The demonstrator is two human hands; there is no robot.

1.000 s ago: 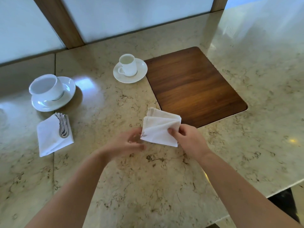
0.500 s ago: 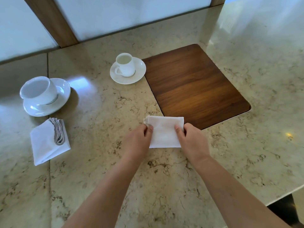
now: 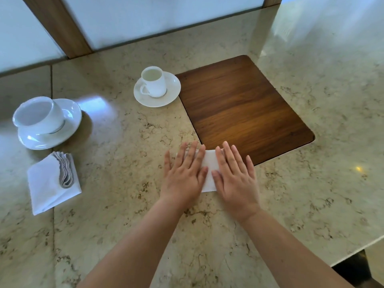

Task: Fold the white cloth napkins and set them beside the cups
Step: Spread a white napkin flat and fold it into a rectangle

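A folded white napkin [image 3: 210,166] lies flat on the marble counter, just in front of the wooden inlay. My left hand [image 3: 185,173] and my right hand [image 3: 235,174] rest palm-down on it with fingers spread, covering most of it; only a strip shows between them. A second folded white napkin [image 3: 48,183] with a fanned edge lies at the left, in front of a large white cup [image 3: 38,114] on its saucer [image 3: 68,121]. A small white cup [image 3: 153,81] stands on a saucer [image 3: 172,90] farther back, with no napkin beside it.
A dark wooden inlay [image 3: 239,107] sits flush in the marble counter [image 3: 124,152] to the right of the small cup. Frosted panels and a wooden post [image 3: 60,28] run along the back. The counter's edge [image 3: 353,256] drops off at the lower right.
The napkin was held up between both hands, then laid on the counter. Both hands have gone from pinching its sides to pressing flat on top of it.
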